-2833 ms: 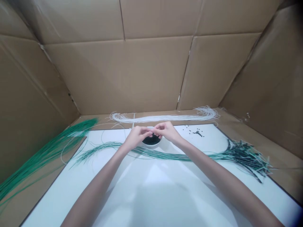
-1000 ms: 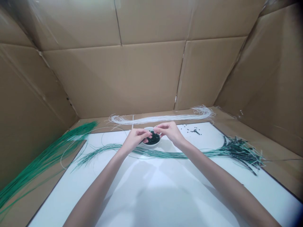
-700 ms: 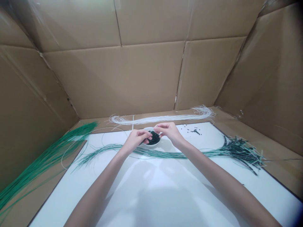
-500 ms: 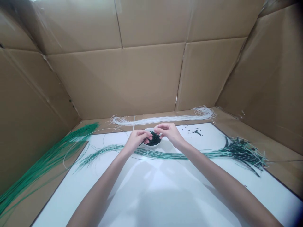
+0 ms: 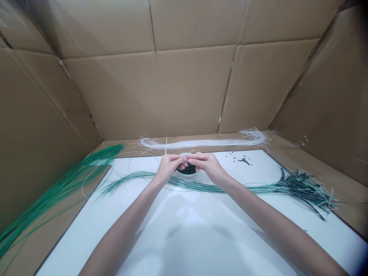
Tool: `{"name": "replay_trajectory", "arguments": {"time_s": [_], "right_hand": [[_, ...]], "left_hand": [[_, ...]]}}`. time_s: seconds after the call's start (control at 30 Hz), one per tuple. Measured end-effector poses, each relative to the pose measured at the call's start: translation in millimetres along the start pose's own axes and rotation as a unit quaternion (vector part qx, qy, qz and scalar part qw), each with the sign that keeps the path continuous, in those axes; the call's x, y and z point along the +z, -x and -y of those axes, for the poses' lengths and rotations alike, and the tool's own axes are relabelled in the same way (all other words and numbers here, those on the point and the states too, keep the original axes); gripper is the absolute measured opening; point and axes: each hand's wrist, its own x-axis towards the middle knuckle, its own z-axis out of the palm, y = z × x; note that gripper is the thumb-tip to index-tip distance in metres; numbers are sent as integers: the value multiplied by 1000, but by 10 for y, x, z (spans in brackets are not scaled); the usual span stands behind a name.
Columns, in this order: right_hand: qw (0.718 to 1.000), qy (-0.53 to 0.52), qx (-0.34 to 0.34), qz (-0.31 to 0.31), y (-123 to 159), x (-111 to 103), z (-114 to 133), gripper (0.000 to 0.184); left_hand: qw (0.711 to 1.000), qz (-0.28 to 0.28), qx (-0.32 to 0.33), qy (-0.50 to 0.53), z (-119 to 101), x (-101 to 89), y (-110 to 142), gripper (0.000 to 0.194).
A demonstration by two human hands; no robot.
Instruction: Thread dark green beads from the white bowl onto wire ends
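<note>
Over a small white bowl (image 5: 188, 175) full of black beads (image 5: 186, 168), my two hands meet fingertip to fingertip. My left hand (image 5: 168, 168) is closed in a pinch on a thin pale cord (image 5: 190, 153), whose end sticks up between the hands. My right hand (image 5: 211, 165) is closed too, thumb and forefinger pressed together at the cord; what it pinches, perhaps a bead, is too small to make out. Below the bowl, a bundle of green cords (image 5: 201, 187) runs under both forearms, its right end thick with black beads.
Loose black beads (image 5: 243, 160) lie on the white board (image 5: 184, 237) beyond my right hand. A bundle of white cords (image 5: 198, 144) stretches along the back. More green strands (image 5: 57, 195) spread at the left. Cardboard walls (image 5: 143, 92) enclose the space.
My hands have drawn closer together over the bowl, and the cord's end now points up between them. The view has shifted slightly.
</note>
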Motion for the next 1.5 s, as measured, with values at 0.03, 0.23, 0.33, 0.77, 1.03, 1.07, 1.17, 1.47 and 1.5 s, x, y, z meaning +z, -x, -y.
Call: {"name": "replay_trajectory", "arguments": {"time_s": [0.03, 0.23, 0.33, 0.77, 1.03, 1.07, 1.17, 1.47, 1.5], "right_hand": [[998, 40, -39, -2, 19, 13, -26, 23], [898, 336, -286, 5, 113, 63, -244, 40], [893, 330, -307, 12, 103, 32, -239, 41], [949, 224, -224, 7, 9, -191, 118, 12], [951, 223, -214, 31, 22, -208, 203, 13], [956, 213, -199, 15, 15, -215, 207, 14], [969, 184, -160, -43, -22, -270, 202, 15], [972, 179, -116, -103, -121, -397, 160, 17], [972, 179, -114, -103, -127, -397, 156, 18]], "left_hand": [[1000, -4, 1, 0, -1, 2, 6, 16], [998, -25, 47, -45, 18, -8, 37, 20], [997, -9, 57, -54, 12, -15, 30, 20], [996, 92, -1, -13, -84, -13, 93, 28], [982, 162, -73, 70, -193, -82, 91, 45], [983, 157, -76, 49, -202, -112, 83, 42], [974, 184, -132, -9, -203, -223, 56, 35], [974, 179, -139, 0, -236, -337, 68, 15], [974, 180, -139, 3, -237, -343, 66, 15]]}}
